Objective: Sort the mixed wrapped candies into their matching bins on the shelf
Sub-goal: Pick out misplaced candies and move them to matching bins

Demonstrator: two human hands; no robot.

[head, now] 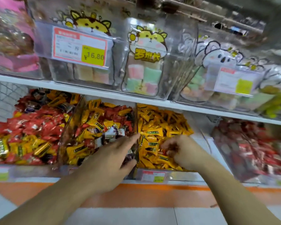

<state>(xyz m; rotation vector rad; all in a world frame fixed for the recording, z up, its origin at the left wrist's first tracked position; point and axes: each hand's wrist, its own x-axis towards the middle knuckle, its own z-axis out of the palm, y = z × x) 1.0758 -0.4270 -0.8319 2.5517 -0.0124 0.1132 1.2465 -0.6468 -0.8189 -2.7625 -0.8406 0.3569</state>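
On the lower shelf, clear bins stand side by side. The left bin (pixel 62 135) holds mostly red candies mixed with yellow. The middle bin (pixel 135 120) mixes yellow, red and white-purple wrapped candies (pixel 110 133). The bin right of it holds yellow candies (pixel 159 125). My left hand (pixel 113 158) reaches over the middle bin's front with fingers stretched out, its fingertips at the divider. My right hand (pixel 180 150) sits in the yellow bin with fingers curled, pinching small reddish candies (pixel 165 147).
A far right bin (pixel 250 148) holds red candies. The upper shelf (pixel 104 93) carries clear bins of pastel sweets with a price tag (pixel 79 46) reading 16.80. An orange strip (pixel 152 195) runs below the shelf front, above pale floor tiles.
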